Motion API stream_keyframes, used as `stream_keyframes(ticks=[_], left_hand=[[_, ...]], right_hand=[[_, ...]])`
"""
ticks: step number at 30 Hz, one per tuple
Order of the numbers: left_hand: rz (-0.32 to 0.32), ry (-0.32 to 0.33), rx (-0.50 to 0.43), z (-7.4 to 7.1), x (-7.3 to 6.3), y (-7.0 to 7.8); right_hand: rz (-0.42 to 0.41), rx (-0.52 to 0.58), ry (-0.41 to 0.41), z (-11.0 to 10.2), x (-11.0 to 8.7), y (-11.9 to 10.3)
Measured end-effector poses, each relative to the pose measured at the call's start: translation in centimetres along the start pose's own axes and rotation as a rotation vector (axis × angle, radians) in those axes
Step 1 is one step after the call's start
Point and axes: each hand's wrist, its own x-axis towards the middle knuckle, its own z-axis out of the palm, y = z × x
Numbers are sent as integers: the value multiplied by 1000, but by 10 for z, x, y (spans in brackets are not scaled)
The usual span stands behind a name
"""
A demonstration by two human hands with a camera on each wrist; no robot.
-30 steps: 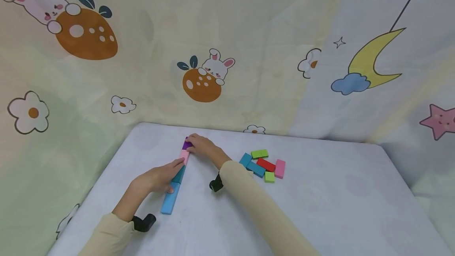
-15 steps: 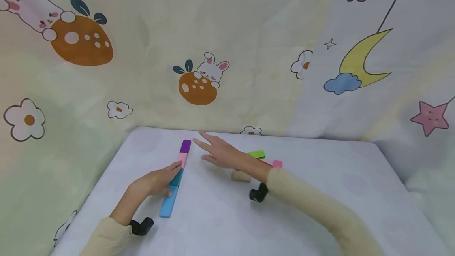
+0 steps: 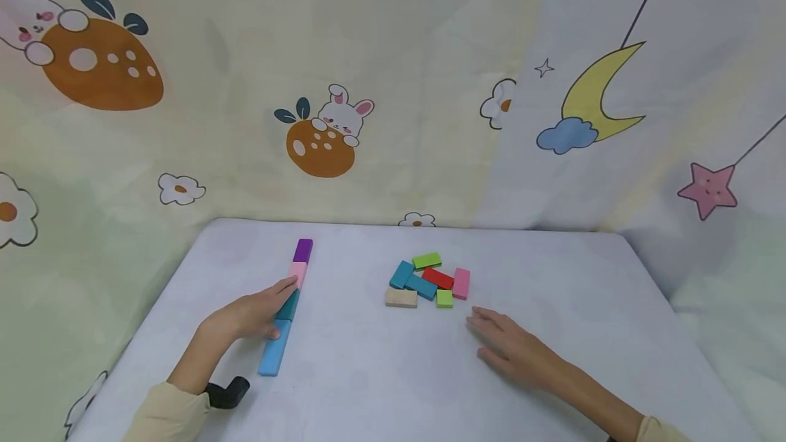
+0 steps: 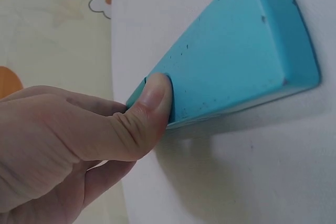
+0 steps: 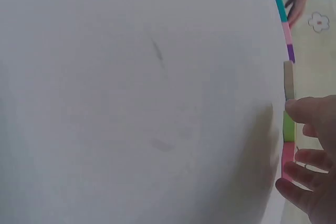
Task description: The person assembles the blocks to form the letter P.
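A straight row of wooden blocks lies on the left of the table: light blue [image 3: 272, 358] nearest, then teal [image 3: 288, 305], pale pink [image 3: 297, 269] and purple [image 3: 303, 251] at the far end. My left hand [image 3: 245, 317] rests on the row, fingers stretched to the pink and teal blocks. In the left wrist view its thumb presses on the light blue block [image 4: 231, 51]. My right hand [image 3: 516, 353] hovers with spread fingers and nothing held, right of and nearer than a loose block group. That group has a red block [image 3: 438, 277], a pink block [image 3: 461, 284] and a beige block [image 3: 401, 298].
Also in the group are two blue blocks, one of them [image 3: 421, 286] beside the red one, a long green block [image 3: 426, 260] and a small green block [image 3: 445, 299]. A white table [image 3: 368, 387] holds everything, with a printed cloth [image 3: 417, 121] behind.
My right hand has let go of the purple block and swung right, past the loose blocks, uncovering them. The left hand stays on the row. The head view has shifted slightly right.
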Motion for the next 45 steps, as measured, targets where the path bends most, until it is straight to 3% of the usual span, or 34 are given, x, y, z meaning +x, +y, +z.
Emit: stream_keyframes(ticks=[4,12,15,22,27,31,38,41,45], left_hand=[[-8,-1,-27,1,-1,-1],[-24,-5,-46,0,-2,0],[-18,-7,-40,-1,-2,2],[-21,-13,-36,-3,-2,-1],[-29,-11,-35,-3,-2,-3],[-31,-6,-36,-3,-3,-5],[-26,-7,-36,-3,-3,-6],[-23,-17,-36,-3,-2,-3],[-23,-33,-31,-2,2,-1]], right_hand=[[57,10,40,-1,5,3],[171,16,176,-15,52,5],[186,35,171,-14,65,14],[141,72,108,-10,82,28],[120,35,177,-29,92,26],[40,78,221,-47,110,13],[-139,232,123,-36,170,-37],[-190,275,67,-27,208,-62],[-190,316,7,-18,269,-94]])
